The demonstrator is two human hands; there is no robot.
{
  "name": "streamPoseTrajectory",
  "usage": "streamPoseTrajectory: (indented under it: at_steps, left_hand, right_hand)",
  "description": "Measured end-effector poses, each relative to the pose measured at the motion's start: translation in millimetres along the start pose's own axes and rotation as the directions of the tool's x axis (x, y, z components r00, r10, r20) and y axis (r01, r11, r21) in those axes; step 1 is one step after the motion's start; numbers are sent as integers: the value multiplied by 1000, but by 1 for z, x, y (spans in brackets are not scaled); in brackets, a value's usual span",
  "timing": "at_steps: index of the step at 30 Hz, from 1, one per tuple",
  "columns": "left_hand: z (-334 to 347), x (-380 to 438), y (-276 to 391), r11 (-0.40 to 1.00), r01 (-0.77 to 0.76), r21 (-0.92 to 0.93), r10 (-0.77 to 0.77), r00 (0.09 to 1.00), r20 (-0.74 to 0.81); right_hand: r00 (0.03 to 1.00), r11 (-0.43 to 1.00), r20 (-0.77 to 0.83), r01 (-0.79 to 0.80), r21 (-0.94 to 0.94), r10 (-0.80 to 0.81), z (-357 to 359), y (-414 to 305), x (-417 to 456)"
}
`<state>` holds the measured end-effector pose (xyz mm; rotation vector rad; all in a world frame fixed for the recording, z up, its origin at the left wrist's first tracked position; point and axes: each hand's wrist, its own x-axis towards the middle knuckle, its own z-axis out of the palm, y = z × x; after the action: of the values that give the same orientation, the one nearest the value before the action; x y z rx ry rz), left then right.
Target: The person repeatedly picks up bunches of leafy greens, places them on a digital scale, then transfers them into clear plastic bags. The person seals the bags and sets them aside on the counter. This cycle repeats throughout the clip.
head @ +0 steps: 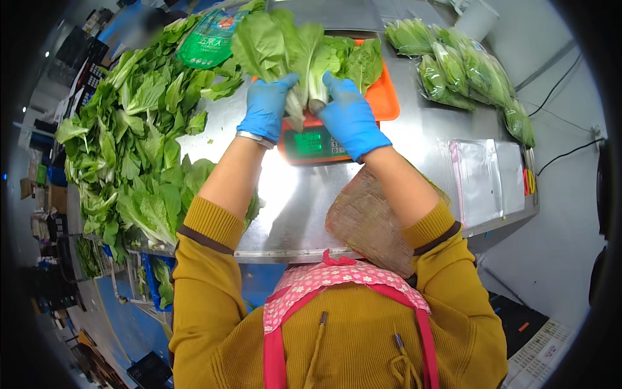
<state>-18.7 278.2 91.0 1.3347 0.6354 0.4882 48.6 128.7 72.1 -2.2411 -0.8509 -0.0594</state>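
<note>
Both my hands wear blue gloves and are over an orange digital scale point(387, 99) with a lit green display point(306, 142). My left hand point(266, 106) grips leafy green lettuce point(262, 51) near its pale stem end, leaves pointing away from me. My right hand point(351, 114) has its thumb and fingers around the white base of another lettuce point(318, 80), right beside the first. Further green leaves point(365, 65) lie on the scale's right side. The greens hide much of the weighing tray.
A large heap of loose leafy greens point(146, 121) covers the left of the metal table point(291, 209). Behind it lies a green printed bag point(209, 41). Bagged lettuces point(469, 68) are at the back right, clear plastic bags point(478, 177) at the right edge. A brown cloth-like piece point(367, 214) lies in front.
</note>
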Motion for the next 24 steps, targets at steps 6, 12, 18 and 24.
streamPoseTrajectory:
  at_steps: [6, 12, 18, 24]
  left_hand:
    - [-44, -34, 14, 985, -135, -110, 134, 991, -19]
    - [-84, -155, 20, 991, -96, 98, 114, 973, -201]
    - [-127, -247, -103, 916, 44, 398, -1, 994, -106]
    - [-129, -245, -116, 573, -127, 810, 134, 989, 60]
  right_hand:
    - [974, 958, -81, 224, 180, -213, -54, 31, -75]
    - [929, 980, 344, 175, -90, -134, -81, 120, -183]
    - [884, 959, 464, 184, -214, -67, -77, 139, -221]
    - [856, 953, 506, 232, -195, -105, -66, 140, -222]
